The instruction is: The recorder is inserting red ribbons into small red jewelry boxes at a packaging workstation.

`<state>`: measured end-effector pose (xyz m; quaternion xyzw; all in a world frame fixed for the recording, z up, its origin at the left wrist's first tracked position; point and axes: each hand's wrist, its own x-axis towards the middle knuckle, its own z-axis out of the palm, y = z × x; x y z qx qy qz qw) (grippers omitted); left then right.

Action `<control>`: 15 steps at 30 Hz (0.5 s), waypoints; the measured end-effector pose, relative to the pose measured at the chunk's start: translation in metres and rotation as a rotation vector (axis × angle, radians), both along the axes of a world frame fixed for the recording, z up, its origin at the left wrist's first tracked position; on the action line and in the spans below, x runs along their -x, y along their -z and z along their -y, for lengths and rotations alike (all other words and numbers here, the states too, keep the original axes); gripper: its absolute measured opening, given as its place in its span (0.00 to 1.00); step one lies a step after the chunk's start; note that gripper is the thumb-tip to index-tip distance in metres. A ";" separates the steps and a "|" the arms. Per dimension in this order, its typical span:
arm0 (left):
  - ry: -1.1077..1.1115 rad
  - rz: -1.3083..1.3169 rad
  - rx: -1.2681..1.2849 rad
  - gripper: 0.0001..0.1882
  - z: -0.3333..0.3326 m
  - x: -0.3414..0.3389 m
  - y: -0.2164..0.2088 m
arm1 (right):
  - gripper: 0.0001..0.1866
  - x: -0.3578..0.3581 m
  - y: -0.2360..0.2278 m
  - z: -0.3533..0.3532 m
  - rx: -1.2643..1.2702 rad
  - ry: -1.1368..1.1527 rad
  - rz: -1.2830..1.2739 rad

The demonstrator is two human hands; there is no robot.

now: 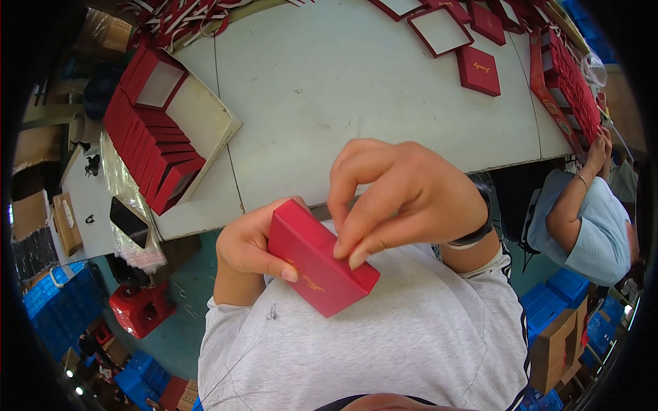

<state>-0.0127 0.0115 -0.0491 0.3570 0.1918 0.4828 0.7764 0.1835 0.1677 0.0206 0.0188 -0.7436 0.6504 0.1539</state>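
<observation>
Close to my chest, a flat red gift box [319, 264] with gold lettering is tilted up on edge. My left hand [253, 243] is closed around its left end, with the thumb lying along the lettered face. From the right, my right hand [404, 198] reaches over the box, its thumb and index finger pinched together against the upper right edge. Whether those fingertips hold anything small is too hard to make out.
An open carton [202, 120] at the left holds a row of red box parts [154, 147]. More red boxes [480, 70] and open trays [440, 31] lie at the far right. A phone [129, 221] rests left of the table [329, 89]. A co-worker [582, 219] sits at the right.
</observation>
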 end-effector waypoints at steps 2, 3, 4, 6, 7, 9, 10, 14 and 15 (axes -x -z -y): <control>0.059 -0.049 -0.018 0.24 0.001 0.001 -0.005 | 0.08 -0.005 -0.003 0.007 0.017 0.017 0.030; 0.057 -0.050 -0.017 0.24 0.001 0.001 -0.008 | 0.09 -0.007 -0.001 0.010 0.015 0.038 0.029; 0.036 -0.035 0.004 0.23 0.001 0.002 -0.011 | 0.09 -0.008 0.001 0.012 0.015 0.038 0.030; 0.016 -0.020 0.026 0.23 0.000 0.002 -0.015 | 0.11 -0.010 0.004 0.016 0.024 0.097 0.076; -0.012 -0.038 0.032 0.22 -0.001 0.002 -0.017 | 0.11 -0.011 0.005 0.016 0.025 0.097 0.077; -0.038 -0.056 0.039 0.22 -0.001 0.002 -0.017 | 0.13 -0.011 0.009 0.016 0.040 0.088 0.072; -0.029 -0.059 0.026 0.22 -0.001 0.003 -0.016 | 0.13 -0.012 0.009 0.017 0.039 0.088 0.071; -0.035 -0.068 0.104 0.22 0.001 0.002 -0.021 | 0.16 -0.013 0.012 0.020 0.139 0.098 0.102; -0.036 -0.068 0.103 0.22 -0.001 0.001 -0.025 | 0.18 -0.012 0.012 0.021 0.164 0.124 0.116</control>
